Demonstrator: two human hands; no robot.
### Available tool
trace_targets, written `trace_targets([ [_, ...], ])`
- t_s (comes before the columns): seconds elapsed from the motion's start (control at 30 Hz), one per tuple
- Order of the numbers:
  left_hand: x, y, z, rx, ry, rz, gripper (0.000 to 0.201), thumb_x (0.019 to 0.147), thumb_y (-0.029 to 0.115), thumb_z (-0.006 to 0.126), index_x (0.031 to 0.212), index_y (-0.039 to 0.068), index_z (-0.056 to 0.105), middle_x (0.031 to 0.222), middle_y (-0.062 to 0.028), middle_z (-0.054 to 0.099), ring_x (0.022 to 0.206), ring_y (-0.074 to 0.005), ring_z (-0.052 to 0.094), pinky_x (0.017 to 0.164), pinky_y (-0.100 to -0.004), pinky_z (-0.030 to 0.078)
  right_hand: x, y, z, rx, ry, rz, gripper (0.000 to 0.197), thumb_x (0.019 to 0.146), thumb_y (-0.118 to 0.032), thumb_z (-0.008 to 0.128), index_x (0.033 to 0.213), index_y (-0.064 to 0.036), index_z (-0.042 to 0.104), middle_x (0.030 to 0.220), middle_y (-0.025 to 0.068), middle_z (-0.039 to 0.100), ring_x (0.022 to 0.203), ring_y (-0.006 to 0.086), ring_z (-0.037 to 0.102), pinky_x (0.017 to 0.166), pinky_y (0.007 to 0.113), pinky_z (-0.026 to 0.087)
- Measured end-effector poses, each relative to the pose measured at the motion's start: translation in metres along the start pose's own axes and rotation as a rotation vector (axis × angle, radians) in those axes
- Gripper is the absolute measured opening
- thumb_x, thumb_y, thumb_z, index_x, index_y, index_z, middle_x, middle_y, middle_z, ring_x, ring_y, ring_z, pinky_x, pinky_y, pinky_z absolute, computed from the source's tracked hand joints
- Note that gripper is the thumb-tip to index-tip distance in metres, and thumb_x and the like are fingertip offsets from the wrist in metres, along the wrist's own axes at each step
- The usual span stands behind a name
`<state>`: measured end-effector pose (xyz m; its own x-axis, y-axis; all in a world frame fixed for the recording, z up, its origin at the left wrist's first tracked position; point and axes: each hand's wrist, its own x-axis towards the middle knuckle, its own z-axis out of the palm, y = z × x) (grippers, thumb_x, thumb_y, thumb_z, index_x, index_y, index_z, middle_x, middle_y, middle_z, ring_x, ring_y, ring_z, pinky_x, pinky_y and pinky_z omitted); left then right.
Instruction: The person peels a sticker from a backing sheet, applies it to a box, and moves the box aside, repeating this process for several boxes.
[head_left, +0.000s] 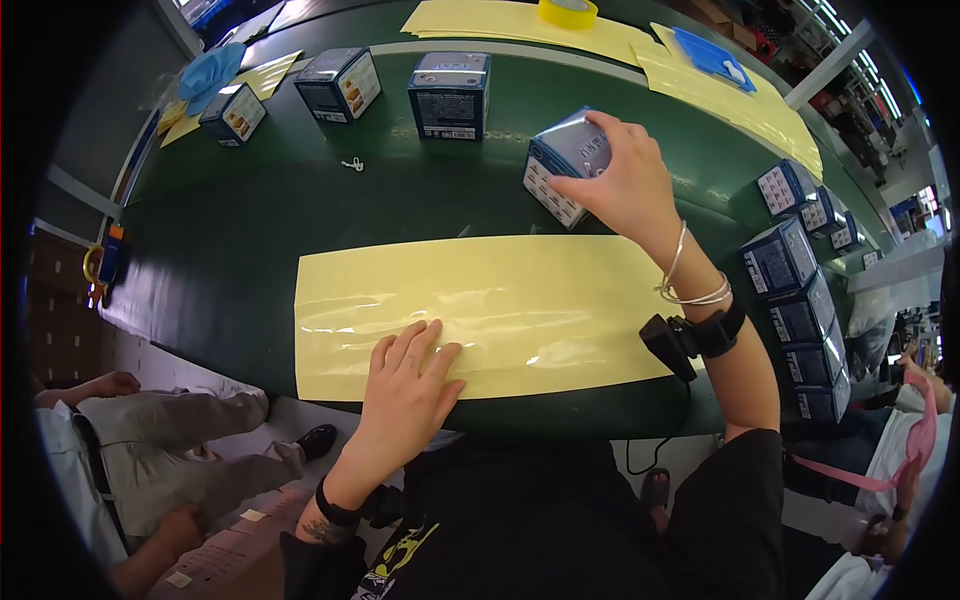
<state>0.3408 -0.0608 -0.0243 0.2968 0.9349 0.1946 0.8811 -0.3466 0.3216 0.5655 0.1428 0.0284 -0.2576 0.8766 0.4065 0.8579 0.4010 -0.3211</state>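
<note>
With my right hand (630, 185) I grip a dark blue box (560, 165) by its top, thumb on the near side and fingers over the far edge. The box is tilted, beyond the far edge of a glossy yellow sheet (560, 320); whether it touches the green table (210, 230) I cannot tell. My left hand (408, 385) lies on the yellow sheet near its front edge, fingers stretched out and holding nothing. Across the far side stand three similar boxes: a middle one (448, 95), one to its left (338, 85) and a smaller-looking one (233, 114) at far left.
Stacked and lined-up blue boxes (790, 260) stand on the right. A small white twisted piece (353, 164) lies at the far left. Yellow sheets with a yellow tape roll (567, 12) and a blue tray (712, 58) are at the back. Other people sit on both sides.
</note>
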Motion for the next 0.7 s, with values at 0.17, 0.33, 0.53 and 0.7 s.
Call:
trace_targets([
  [0.17,0.002,-0.004,-0.008,-0.031,-0.025,0.037,0.036,0.077,0.017,0.07,0.11,0.007,0.059,0.125,-0.0161,0.052,0.121,-0.0315,0.046,0.102,-0.0419,0.034,-0.012,0.001,-0.016,0.184,-0.104,-0.032,0.066,0.07,-0.032,0.078,0.124,-0.0026,0.052,0.11,0.0155,0.056,0.102,0.0287,0.055,0.09,0.036,0.045],
  [0.33,0.03,0.009,-0.022,0.036,-0.204,-0.007,0.034,0.078,0.018,0.069,0.108,0.005,0.061,0.122,-0.0156,0.055,0.12,-0.0313,0.048,0.102,-0.0413,0.036,-0.048,0.026,-0.027,0.299,-0.088,-0.037,0.059,0.075,-0.027,0.075,0.124,-0.0025,0.052,0.113,0.0175,0.054,0.11,0.0313,0.052,0.095,0.036,0.043],
  [0.53,0.108,0.04,0.034,-0.071,-0.018,0.289,0.036,0.08,0.021,0.065,0.11,0.002,0.06,0.118,-0.0183,0.058,0.121,-0.0293,0.049,0.101,-0.0416,0.037,-0.117,0.038,-0.01,0.104,-0.414,-0.234,0.059,0.076,-0.028,0.073,0.125,-0.0033,0.052,0.139,0.0218,0.042,0.13,0.0357,0.039,0.107,0.044,0.031],
  [0.7,0.112,0.042,0.074,0.029,0.027,0.269,0.049,0.07,0.009,0.071,0.117,0.002,0.058,0.12,-0.0213,0.059,0.115,-0.033,0.056,0.098,-0.0426,0.044,-0.126,0.033,0.014,0.112,-0.437,-0.207,0.062,0.07,-0.031,0.076,0.122,-0.0044,0.055,0.136,0.0207,0.045,0.129,0.0344,0.04,0.105,0.046,0.033],
])
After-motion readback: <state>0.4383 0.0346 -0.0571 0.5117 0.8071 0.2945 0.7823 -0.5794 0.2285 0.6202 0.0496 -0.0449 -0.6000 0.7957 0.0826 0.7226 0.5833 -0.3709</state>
